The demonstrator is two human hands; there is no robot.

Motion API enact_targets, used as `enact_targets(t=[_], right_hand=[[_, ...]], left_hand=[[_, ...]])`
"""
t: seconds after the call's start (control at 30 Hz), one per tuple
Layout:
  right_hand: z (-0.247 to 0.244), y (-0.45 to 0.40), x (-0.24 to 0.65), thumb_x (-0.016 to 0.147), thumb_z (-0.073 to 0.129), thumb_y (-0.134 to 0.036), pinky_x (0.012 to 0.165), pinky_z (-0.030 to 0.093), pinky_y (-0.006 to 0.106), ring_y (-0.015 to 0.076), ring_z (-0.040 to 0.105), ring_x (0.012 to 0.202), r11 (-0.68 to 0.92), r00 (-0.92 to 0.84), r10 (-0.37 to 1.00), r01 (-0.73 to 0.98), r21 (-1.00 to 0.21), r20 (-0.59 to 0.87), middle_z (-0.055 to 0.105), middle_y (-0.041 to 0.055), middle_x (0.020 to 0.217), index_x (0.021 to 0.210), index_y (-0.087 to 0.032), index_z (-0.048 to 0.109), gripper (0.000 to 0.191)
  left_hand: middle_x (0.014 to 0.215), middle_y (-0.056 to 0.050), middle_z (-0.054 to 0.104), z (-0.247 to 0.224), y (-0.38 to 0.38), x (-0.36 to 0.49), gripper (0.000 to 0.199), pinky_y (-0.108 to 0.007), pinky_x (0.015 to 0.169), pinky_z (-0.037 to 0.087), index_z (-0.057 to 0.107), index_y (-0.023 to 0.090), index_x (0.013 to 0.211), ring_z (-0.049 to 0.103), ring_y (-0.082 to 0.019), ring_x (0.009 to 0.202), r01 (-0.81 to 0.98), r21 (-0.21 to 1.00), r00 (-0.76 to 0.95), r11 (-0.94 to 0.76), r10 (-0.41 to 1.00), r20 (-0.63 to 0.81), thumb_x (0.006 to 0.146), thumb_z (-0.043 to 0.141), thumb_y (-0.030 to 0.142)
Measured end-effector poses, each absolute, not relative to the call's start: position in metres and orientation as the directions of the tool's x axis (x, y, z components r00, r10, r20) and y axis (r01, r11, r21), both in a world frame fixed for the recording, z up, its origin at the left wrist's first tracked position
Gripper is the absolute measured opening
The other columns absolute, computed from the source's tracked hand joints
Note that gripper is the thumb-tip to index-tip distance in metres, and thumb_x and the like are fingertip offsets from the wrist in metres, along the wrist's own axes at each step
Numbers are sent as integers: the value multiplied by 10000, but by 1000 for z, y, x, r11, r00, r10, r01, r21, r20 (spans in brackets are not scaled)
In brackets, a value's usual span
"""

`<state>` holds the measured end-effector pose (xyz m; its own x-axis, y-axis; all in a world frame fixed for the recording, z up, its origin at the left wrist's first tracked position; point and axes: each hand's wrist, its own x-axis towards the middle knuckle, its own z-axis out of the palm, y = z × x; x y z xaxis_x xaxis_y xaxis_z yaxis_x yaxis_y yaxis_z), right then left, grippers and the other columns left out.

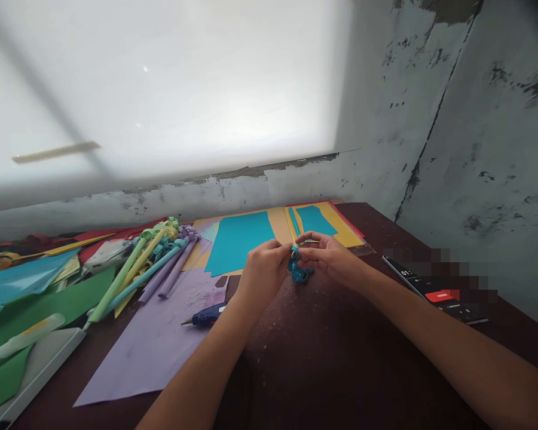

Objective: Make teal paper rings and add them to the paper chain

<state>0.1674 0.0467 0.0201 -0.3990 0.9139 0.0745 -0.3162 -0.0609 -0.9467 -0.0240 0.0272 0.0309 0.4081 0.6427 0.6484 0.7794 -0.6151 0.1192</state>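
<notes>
Near the middle of the view, a curled teal paper piece hangs between my two hands, just above the dark table. My left hand pinches its upper end from the left, fingers closed. On the other side, my right hand touches the same piece, thumb and fingertips drawn together around its edge. Behind them lie teal sheets and a teal paper tube. The blue glue gun rests on a purple sheet, left of my left forearm.
Rolled paper stems with curled tops lie at the left, over green sheets. A glue stick or bottle is at the far left. A phone rests on the right of the dark table, near the wall.
</notes>
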Motion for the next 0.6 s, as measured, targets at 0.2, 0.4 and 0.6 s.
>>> enact_targets(t=[0.2, 0.4, 0.6], right_hand=[[19, 48, 167, 675, 926, -377, 760, 568, 340, 149, 690, 678, -28, -381, 918, -326, -945, 105, 701, -7, 783, 901, -204, 637, 406], [17, 49, 167, 689, 914, -393, 758, 567, 322, 149, 698, 695, 4, -368, 922, -299, -954, 120, 711, -1, 786, 920, -194, 648, 405], [14, 49, 168, 684, 916, -339, 813, 576, 335, 161, 721, 767, -3, -422, 897, -304, -953, 131, 734, 16, 883, 1002, -204, 683, 417]], left_hand=[[756, -38, 732, 33, 27, -19, 193, -283, 598, 374, 793, 215, 872, 636, -165, 643, 822, 194, 317, -535, 714, 624, 947, 615, 200], [776, -43, 753, 36, 24, -18, 215, -280, 624, 366, 810, 223, 874, 642, -163, 669, 832, 242, 294, -499, 767, 571, 940, 606, 205], [691, -28, 732, 40, 21, -15, 274, -272, 591, 337, 815, 220, 796, 590, -133, 597, 812, 370, 219, -450, 824, 522, 933, 580, 199]])
